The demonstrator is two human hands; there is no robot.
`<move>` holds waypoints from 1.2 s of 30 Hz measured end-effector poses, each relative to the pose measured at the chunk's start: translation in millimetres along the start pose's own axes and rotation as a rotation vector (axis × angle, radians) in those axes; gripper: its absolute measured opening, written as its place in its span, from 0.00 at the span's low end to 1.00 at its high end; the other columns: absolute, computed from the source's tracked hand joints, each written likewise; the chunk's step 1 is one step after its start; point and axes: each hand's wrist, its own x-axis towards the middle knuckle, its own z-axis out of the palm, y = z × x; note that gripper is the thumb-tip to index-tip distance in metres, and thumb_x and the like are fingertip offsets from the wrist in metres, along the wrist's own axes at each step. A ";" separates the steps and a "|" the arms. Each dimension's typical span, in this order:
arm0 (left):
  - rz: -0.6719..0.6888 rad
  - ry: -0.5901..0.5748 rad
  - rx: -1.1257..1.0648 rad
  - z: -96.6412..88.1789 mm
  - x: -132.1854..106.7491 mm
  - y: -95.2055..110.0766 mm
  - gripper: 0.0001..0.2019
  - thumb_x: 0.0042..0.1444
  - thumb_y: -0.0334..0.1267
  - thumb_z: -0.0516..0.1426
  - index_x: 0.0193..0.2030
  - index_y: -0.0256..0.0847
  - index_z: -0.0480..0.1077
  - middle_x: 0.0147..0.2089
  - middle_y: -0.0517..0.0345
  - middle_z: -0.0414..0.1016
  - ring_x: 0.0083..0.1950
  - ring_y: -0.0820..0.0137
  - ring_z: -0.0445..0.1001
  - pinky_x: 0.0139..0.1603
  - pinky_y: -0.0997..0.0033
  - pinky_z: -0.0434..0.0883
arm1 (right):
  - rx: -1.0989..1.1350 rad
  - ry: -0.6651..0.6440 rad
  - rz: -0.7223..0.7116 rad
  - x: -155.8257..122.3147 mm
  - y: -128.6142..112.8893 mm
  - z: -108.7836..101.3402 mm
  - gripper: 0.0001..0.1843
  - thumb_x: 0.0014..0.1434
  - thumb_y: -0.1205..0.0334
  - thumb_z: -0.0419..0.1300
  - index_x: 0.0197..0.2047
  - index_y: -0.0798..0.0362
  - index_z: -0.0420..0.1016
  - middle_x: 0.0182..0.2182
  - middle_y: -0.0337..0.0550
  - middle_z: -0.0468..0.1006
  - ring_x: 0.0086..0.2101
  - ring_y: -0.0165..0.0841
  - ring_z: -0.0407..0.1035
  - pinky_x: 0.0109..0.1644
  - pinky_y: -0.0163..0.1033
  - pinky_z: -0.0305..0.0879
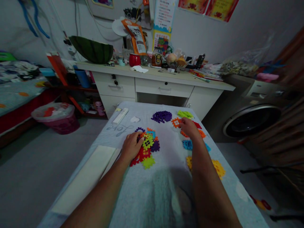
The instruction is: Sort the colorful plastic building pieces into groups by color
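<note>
My left hand [131,146] rests on a mixed heap of coloured interlocking plastic tiles [147,146] in the middle of a cloth-covered table [152,190], its fingers curled on the tiles. My right hand [189,127] reaches farther out and its fingertips touch an orange tile [176,122] by an orange pile. Sorted piles lie around: purple [161,116], light green [185,114], blue [188,144] and yellow [218,167], the last two partly hidden by my right forearm.
A white remote [120,115] and a white scrap lie at the table's far left. A flat white box [89,175] lies along the left edge. Beyond stand a cluttered desk [156,79] with half a watermelon [92,49], a washing machine [251,117] right, a pink bin [56,117] left.
</note>
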 end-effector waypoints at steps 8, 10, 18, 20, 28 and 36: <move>-0.011 -0.009 0.005 -0.2 0.1 1.5 0.15 0.61 0.42 0.51 0.52 0.44 0.71 0.54 0.52 0.76 0.56 0.58 0.70 0.60 0.53 0.65 | -0.253 -0.029 0.157 6.7 77.9 -35.6 0.07 0.52 0.69 0.58 0.24 0.53 0.71 0.19 0.40 0.72 0.22 0.30 0.64 0.26 0.34 0.54; -0.008 -0.007 0.006 0.1 0.1 1.5 0.15 0.61 0.42 0.51 0.52 0.44 0.71 0.54 0.52 0.75 0.56 0.58 0.70 0.60 0.54 0.65 | -0.264 0.029 0.198 4.7 87.4 -34.9 0.02 0.51 0.68 0.60 0.31 0.54 0.74 0.25 0.43 0.76 0.25 0.32 0.67 0.27 0.34 0.56; 0.009 0.000 0.009 0.4 0.8 0.3 0.15 0.61 0.42 0.51 0.51 0.44 0.71 0.53 0.53 0.76 0.55 0.60 0.71 0.60 0.55 0.65 | -0.419 0.076 0.256 -13.0 81.1 -28.4 0.09 0.52 0.63 0.60 0.38 0.54 0.77 0.34 0.51 0.80 0.34 0.39 0.73 0.33 0.38 0.62; 0.010 0.003 0.006 0.0 0.9 0.6 0.15 0.61 0.42 0.51 0.51 0.44 0.71 0.53 0.53 0.76 0.55 0.60 0.71 0.60 0.55 0.65 | -0.462 0.084 0.259 -15.5 73.4 -30.6 0.10 0.52 0.64 0.60 0.38 0.54 0.78 0.35 0.53 0.80 0.36 0.40 0.74 0.34 0.38 0.63; 0.007 0.005 -0.010 -1.1 1.1 2.3 0.14 0.60 0.42 0.52 0.50 0.46 0.72 0.52 0.54 0.77 0.55 0.60 0.71 0.60 0.55 0.66 | -0.457 0.072 0.079 -12.5 13.3 -43.6 0.10 0.58 0.59 0.59 0.41 0.54 0.76 0.38 0.54 0.79 0.38 0.39 0.73 0.37 0.38 0.61; 0.014 -0.009 0.010 -1.0 0.4 1.8 0.15 0.61 0.42 0.51 0.52 0.44 0.71 0.53 0.53 0.76 0.55 0.59 0.71 0.60 0.55 0.65 | -0.215 -0.213 -0.227 -25.9 -46.7 31.1 0.11 0.56 0.65 0.61 0.44 0.52 0.76 0.38 0.47 0.80 0.38 0.38 0.71 0.41 0.39 0.61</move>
